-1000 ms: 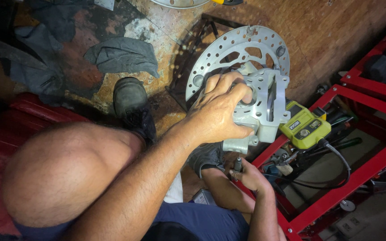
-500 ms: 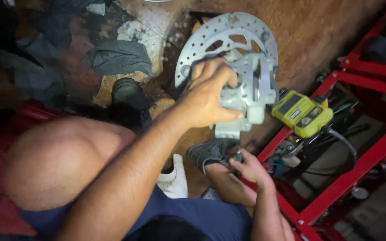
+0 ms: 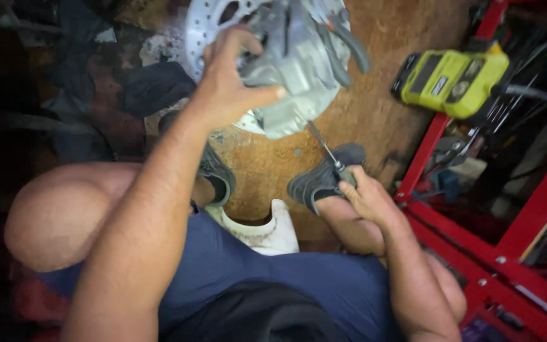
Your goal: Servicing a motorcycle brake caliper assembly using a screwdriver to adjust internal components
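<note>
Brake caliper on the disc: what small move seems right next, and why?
Probably seat the screwdriver tip firmly against the brake caliper. The right hand holds the tool angled up at its lower edge, and the left hand grips the caliper body against the disc.

Rust-brown, stained workshop floor (image 3: 375, 107). Perforated metal brake disc (image 3: 201, 25) at 12 o'clock; contact with the floor cannot be told. Dark crumpled rags (image 3: 153, 85) at 10 o'clock, beside the disc. Two grey shoes planted at centre: one (image 3: 213, 168) at 9 o'clock of the other (image 3: 321, 177). White plastic seat edge (image 3: 264, 231) just behind them. Red metal frame (image 3: 425, 158) standing at 3 o'clock.
</note>
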